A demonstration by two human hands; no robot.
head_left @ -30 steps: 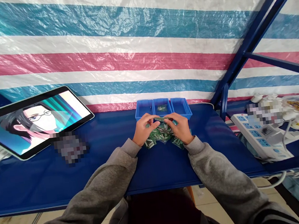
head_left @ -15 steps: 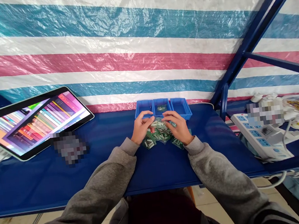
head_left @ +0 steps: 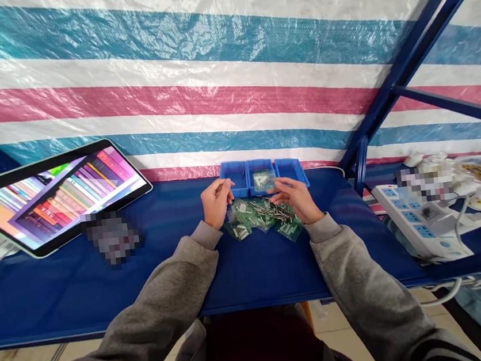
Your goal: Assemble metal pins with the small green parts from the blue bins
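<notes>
A small clear bag of pale pieces (head_left: 263,179) hangs over the front of the middle blue bin (head_left: 259,163). My right hand (head_left: 296,198) has its thumb and fingertips closed on the bag's right corner. Left of the pile, my left hand (head_left: 216,203) is closed, its fingertips bunched; whatever they hold is hidden. Between my hands lies a heap of clear bags (head_left: 262,215) with metal pins and pale pieces in them. The left bin (head_left: 233,170) and right bin (head_left: 290,170) stand on either side of the middle one.
A screen (head_left: 60,195) leans at the left on the blue table (head_left: 260,277), near a blurred-out object (head_left: 113,238). To the right stand a large power strip (head_left: 419,224) with cables and several white containers (head_left: 434,164). A blue metal frame (head_left: 387,94) rises behind a striped sheet's edge.
My hands have moved apart. The small bag that was between them is now over the middle bin at my right fingertips. My left hand has drawn back to the left.
</notes>
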